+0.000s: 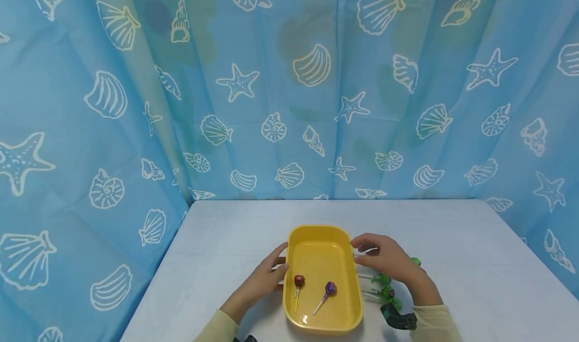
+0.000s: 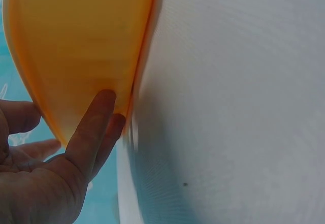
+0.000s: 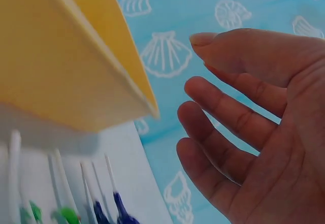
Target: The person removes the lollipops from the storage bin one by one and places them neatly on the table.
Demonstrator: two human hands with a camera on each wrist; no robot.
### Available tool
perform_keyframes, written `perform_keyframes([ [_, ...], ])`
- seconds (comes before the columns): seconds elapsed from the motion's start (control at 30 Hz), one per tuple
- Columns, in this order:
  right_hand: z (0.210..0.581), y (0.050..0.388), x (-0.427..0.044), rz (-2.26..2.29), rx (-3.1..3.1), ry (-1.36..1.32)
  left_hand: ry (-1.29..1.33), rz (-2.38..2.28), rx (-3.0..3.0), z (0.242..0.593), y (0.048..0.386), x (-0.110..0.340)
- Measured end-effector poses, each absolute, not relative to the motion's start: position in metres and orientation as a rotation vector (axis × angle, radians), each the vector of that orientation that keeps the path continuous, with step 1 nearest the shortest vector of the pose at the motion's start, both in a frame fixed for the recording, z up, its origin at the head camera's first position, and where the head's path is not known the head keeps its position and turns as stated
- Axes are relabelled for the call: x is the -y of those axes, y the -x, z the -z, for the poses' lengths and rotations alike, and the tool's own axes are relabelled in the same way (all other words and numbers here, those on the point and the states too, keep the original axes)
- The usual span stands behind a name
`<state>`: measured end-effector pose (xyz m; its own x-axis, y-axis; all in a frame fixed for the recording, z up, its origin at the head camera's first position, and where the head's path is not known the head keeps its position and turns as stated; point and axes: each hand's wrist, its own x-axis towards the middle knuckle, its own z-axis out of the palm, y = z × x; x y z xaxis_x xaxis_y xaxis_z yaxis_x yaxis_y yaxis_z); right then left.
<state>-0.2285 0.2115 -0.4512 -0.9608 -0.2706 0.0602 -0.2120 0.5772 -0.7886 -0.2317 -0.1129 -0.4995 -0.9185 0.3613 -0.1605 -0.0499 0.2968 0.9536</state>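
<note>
A yellow plastic tray (image 1: 321,261) holds a red lollipop (image 1: 299,281) and a purple lollipop (image 1: 330,288). At the tray's left side is my left hand (image 1: 267,277); in the left wrist view its nearly straight fingers (image 2: 92,127) rest against the outer wall, not curled round it. My right hand (image 1: 389,257) hovers by the tray's right rim. Seen from the right wrist, its fingers (image 3: 223,117) are loosely bent, apart from the tray's corner, and hold nothing. Green-wrapped lollipops (image 1: 387,292) lie right of the tray, partly hidden under the right hand and wrist.
Dark blue-wrapped lollipops (image 3: 122,211) lie beside the green ones, sticks toward the tray. A white cloth covers the table (image 1: 235,231). Behind and along the sides hangs a blue curtain (image 1: 280,95) with shell prints. A black strap device (image 1: 398,318) sits at the right wrist.
</note>
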Motion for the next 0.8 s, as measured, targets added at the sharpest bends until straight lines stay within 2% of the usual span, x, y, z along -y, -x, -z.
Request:
perform_keyframes([
  [0.47, 0.448, 0.233, -0.178, 1.257, -2.576, 0.703, -0.271, -1.672, -2.203, 0.499, 0.233, 0.112],
  [0.8, 0.443, 0.241, -0.156, 1.185, -2.395, 0.71, -0.283, -1.682, -2.202, 0.5, 0.232, 0.113],
])
